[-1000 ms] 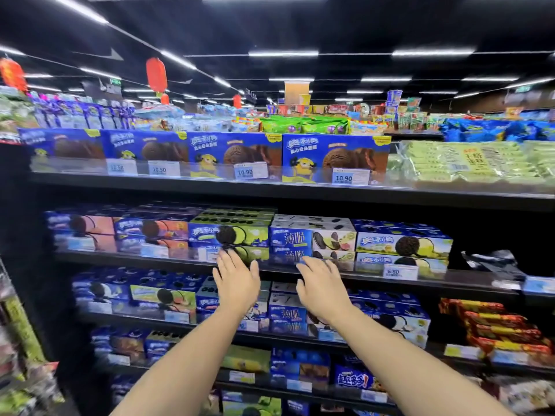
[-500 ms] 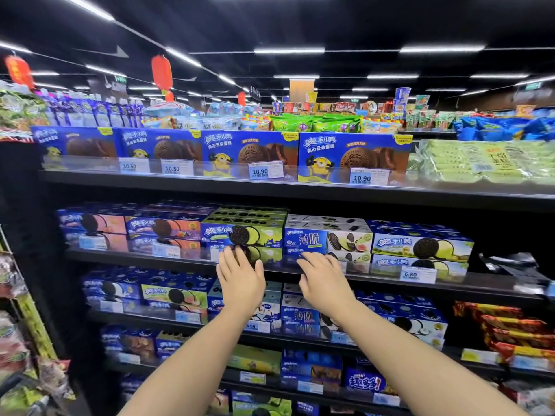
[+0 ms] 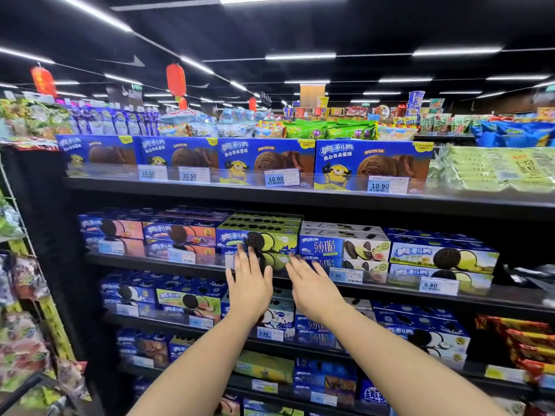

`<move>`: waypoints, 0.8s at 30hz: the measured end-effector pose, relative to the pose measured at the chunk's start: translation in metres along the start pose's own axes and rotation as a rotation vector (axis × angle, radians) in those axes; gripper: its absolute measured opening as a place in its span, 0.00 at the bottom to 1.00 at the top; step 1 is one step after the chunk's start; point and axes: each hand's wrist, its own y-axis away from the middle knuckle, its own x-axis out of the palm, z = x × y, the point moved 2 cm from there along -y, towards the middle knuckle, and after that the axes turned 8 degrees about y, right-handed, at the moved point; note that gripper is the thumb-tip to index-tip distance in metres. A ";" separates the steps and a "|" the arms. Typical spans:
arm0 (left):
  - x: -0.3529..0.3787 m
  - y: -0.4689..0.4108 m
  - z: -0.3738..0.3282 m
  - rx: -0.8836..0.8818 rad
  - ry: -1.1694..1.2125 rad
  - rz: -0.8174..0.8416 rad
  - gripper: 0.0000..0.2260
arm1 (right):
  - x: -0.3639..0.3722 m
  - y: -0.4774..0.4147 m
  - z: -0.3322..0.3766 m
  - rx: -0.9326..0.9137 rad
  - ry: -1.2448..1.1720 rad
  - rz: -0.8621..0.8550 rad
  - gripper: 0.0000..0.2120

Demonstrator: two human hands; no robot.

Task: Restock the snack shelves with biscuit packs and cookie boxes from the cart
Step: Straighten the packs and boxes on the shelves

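Observation:
Both my arms reach forward to the second shelf [image 3: 180, 265] from the top. My left hand [image 3: 248, 285] has straight, spread fingers whose tips lie against the front of the lower green-and-blue cookie box [image 3: 277, 259]. Straight fingers of my right hand [image 3: 312, 288] point at the same stack, next to the white-and-blue thin-cookie boxes [image 3: 345, 249]. Neither hand holds anything. The upper green cookie box [image 3: 258, 239] sits on top of the stack. No cart shows in view.
Large blue cake boxes [image 3: 372, 165] line the top shelf, with green packs [image 3: 495, 169] to their right. Lower shelves hold more blue cookie boxes [image 3: 420, 328]. A wire rack of snack bags [image 3: 24, 340] hangs at the left. Red-and-yellow packs [image 3: 528, 340] lie at the lower right.
Both hands have risen from the third shelf's level to the second shelf's front and now sit at the green cookie boxes. My view has moved closer to the shelves.

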 end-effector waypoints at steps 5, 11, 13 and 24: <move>-0.007 -0.004 -0.004 -0.017 0.028 0.016 0.31 | 0.000 -0.004 0.001 0.019 0.018 0.033 0.29; -0.014 0.002 -0.011 -0.040 0.041 0.051 0.30 | 0.002 0.000 0.003 0.005 0.010 0.038 0.31; -0.016 0.010 -0.011 -0.051 0.051 0.066 0.30 | 0.004 0.003 0.003 0.004 -0.012 0.056 0.32; -0.060 0.045 0.024 -0.152 -0.033 0.081 0.30 | -0.011 0.004 0.037 -0.053 -0.062 0.022 0.32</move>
